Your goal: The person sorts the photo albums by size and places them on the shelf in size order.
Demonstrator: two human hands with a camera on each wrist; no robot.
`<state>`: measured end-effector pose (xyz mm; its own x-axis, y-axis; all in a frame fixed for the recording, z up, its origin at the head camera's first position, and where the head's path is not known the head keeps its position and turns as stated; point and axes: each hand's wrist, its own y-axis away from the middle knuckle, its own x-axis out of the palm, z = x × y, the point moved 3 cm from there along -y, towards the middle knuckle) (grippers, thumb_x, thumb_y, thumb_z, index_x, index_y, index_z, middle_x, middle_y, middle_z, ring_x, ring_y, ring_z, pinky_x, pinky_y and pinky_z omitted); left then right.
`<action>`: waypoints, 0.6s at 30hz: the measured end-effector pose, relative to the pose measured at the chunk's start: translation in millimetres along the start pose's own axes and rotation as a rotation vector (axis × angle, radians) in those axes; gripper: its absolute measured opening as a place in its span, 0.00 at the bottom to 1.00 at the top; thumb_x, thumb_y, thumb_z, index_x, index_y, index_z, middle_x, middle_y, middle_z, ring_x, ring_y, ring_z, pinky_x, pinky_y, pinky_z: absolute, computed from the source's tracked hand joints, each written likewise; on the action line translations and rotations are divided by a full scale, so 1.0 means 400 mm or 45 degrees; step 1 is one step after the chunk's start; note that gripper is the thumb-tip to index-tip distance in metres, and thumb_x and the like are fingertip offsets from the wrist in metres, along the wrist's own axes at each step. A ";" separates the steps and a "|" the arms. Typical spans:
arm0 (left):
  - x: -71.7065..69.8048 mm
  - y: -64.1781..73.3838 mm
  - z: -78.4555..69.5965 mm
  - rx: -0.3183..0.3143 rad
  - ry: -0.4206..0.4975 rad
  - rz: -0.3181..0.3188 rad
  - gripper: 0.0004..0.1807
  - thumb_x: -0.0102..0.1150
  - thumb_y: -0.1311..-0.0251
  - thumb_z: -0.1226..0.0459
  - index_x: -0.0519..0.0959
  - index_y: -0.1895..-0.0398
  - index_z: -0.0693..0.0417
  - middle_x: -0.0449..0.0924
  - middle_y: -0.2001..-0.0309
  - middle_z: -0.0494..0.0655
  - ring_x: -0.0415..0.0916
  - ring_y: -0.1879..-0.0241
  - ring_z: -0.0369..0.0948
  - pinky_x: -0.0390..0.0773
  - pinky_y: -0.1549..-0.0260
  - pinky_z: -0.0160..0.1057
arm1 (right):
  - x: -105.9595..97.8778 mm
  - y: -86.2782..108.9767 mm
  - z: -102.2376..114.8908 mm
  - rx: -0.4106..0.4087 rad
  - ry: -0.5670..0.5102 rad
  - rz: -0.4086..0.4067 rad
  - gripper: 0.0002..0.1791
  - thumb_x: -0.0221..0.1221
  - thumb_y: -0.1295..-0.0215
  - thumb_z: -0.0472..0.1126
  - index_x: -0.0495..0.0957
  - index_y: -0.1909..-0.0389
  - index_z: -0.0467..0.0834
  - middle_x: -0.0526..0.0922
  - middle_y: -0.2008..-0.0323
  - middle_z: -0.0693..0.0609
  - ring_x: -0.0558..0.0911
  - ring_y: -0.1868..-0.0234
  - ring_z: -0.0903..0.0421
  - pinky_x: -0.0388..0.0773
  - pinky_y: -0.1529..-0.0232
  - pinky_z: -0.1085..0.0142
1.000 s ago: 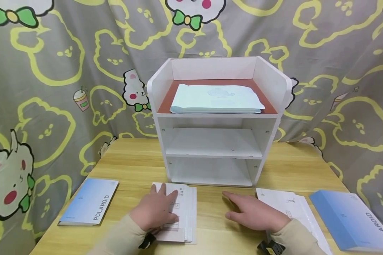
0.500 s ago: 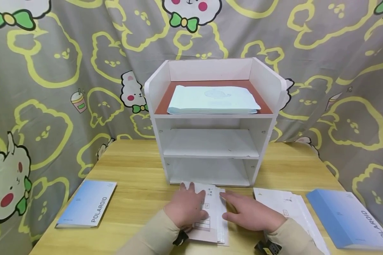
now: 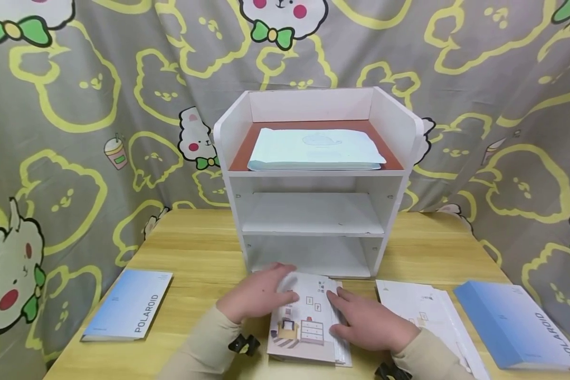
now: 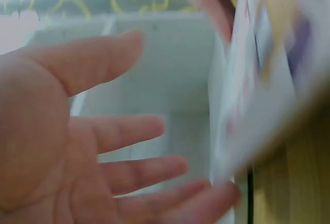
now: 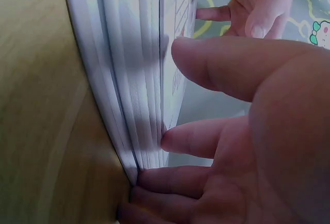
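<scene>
A stack of thin white booklet-like packs [image 3: 300, 345], printed with a drawing of furniture, lies on the table in front of the shelf. My left hand [image 3: 258, 295] is at the stack's left side, thumb and fingers spread and relaxed. In the left wrist view, its palm [image 4: 36, 147] faces the stack, with the lowest fingertip near or at the pack's edge. My right hand [image 3: 368, 319] is at the stack's right edge. Several of its straight fingers [image 5: 175, 180] touch the layered side in the right wrist view, with the thumb near the top face.
A white shelf unit [image 3: 313, 173] stands behind, with a pale whale-printed pack [image 3: 315, 149] on its top. To the right lie a second white stack [image 3: 404, 293] and a thick blue POLAROID album [image 3: 518, 324]. Another blue POLAROID album [image 3: 125, 303] lies at the left.
The stack has slid right, from left of the shelf's middle to the right hand. My left hand moved with it, then lifted off its top to the left side. The right hand stayed nearly still.
</scene>
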<state>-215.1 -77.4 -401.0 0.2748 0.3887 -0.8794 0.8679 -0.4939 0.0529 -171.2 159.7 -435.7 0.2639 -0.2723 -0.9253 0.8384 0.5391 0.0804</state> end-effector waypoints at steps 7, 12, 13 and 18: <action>0.000 -0.006 0.082 -0.141 0.228 0.014 0.28 0.64 0.37 0.47 0.77 0.49 0.62 0.81 0.65 0.47 0.77 0.67 0.42 0.80 0.67 0.45 | -0.001 0.000 0.000 0.046 -0.010 0.008 0.40 0.61 0.32 0.58 0.67 0.27 0.37 0.68 0.31 0.32 0.72 0.33 0.36 0.72 0.38 0.42; 0.036 -0.020 0.107 -0.098 0.356 0.188 0.16 0.64 0.36 0.50 0.82 0.58 0.53 0.82 0.72 0.38 0.75 0.75 0.38 0.75 0.76 0.39 | -0.002 -0.005 -0.002 0.044 -0.001 0.003 0.38 0.61 0.31 0.57 0.68 0.28 0.38 0.69 0.31 0.34 0.72 0.33 0.38 0.73 0.38 0.43; 0.042 -0.023 0.111 -0.090 0.384 0.205 0.15 0.65 0.37 0.50 0.82 0.57 0.51 0.82 0.73 0.38 0.75 0.76 0.38 0.75 0.77 0.39 | -0.003 -0.006 -0.002 0.047 0.003 0.000 0.38 0.61 0.31 0.57 0.68 0.28 0.38 0.70 0.31 0.35 0.72 0.33 0.38 0.73 0.38 0.44; 0.068 -0.032 0.118 -0.095 0.616 0.259 0.17 0.68 0.38 0.54 0.79 0.52 0.53 0.85 0.69 0.41 0.82 0.72 0.42 0.83 0.74 0.43 | -0.008 -0.004 -0.003 0.056 -0.014 -0.016 0.38 0.62 0.31 0.57 0.69 0.29 0.37 0.71 0.32 0.35 0.73 0.33 0.38 0.72 0.37 0.43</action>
<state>-238.3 -97.5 -447.9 0.5848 0.6141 -0.5299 0.7995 -0.5468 0.2487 -173.9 160.8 -433.5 0.2584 -0.2878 -0.9222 0.8616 0.5003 0.0853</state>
